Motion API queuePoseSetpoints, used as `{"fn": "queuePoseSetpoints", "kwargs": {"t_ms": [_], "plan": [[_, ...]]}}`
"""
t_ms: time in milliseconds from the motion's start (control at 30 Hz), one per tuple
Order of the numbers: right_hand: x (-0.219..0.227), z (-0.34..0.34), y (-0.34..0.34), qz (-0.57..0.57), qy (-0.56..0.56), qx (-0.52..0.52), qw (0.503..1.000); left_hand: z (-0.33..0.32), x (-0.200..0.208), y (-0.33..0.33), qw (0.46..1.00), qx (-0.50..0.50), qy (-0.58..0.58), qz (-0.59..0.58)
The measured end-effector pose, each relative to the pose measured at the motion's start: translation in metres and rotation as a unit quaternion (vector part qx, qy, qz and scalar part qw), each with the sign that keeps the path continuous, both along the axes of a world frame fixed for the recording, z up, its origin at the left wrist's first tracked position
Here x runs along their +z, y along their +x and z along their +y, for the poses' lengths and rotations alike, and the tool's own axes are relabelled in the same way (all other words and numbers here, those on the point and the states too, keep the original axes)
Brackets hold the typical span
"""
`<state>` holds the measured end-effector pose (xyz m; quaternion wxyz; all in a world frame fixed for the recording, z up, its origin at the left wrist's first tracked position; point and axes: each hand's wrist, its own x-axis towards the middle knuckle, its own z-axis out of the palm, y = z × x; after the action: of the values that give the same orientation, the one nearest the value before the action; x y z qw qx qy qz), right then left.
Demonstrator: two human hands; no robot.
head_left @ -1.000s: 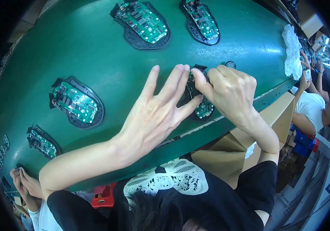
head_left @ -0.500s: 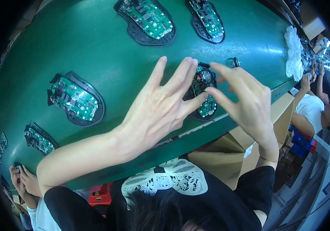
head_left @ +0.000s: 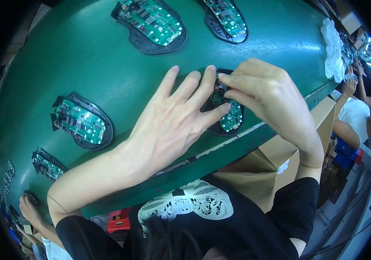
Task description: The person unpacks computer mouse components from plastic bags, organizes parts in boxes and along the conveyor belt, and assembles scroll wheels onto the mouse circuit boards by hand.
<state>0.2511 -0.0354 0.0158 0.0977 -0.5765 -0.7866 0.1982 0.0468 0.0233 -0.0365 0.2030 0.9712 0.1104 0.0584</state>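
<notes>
My left hand (head_left: pixel 172 108) is spread with its fingers apart beside a black shell with a green circuit board (head_left: pixel 231 117). Its thumb tip rests on the board, and the index finger lies along the shell's left side. Over the upper part of the same board, my right hand (head_left: pixel 265 89) is closed, thumb and index finger pinched together. Whatever sits between those fingertips is hidden, as is much of the board's upper right. The shell lies on the green tabletop near its front edge.
More black shells with green boards lie around: a large one (head_left: pixel 155 26), a narrower one (head_left: pixel 226 19), one at left (head_left: pixel 81 123) and a smaller one (head_left: pixel 49 164). White plastic bags (head_left: pixel 330 50) lie far right. An open cardboard box (head_left: pixel 254 182) stands below the table edge. Co-workers sit at both sides.
My right hand has closed from an open curl into a pinch over the board, covering the round part seen there earlier. My left hand stays spread, having shifted slightly left.
</notes>
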Motion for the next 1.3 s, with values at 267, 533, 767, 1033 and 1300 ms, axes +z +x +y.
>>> {"fn": "queuePoseSetpoints", "kwargs": {"t_ms": [267,533,767,1033,1300], "plan": [[-0.036,-0.055,-0.013,-0.106,0.214,-0.008,0.971,0.005,-0.006,0.005,0.999,0.007,0.003,-0.043],[-0.024,-0.047,-0.019,-0.132,0.196,-0.039,0.971,0.006,-0.006,0.004,0.998,-0.005,0.035,-0.058],[-0.016,-0.069,-0.004,0.009,0.137,-0.176,0.975,-0.022,0.014,-0.007,0.976,0.06,0.204,0.052],[-0.032,-0.083,-0.006,0.12,0.054,-0.202,0.971,-0.036,0.014,-0.013,0.968,0.083,0.23,0.058],[-0.038,-0.076,-0.01,0.101,0.066,-0.193,0.974,-0.028,0.016,-0.01,0.987,0.062,0.113,0.096]]}}
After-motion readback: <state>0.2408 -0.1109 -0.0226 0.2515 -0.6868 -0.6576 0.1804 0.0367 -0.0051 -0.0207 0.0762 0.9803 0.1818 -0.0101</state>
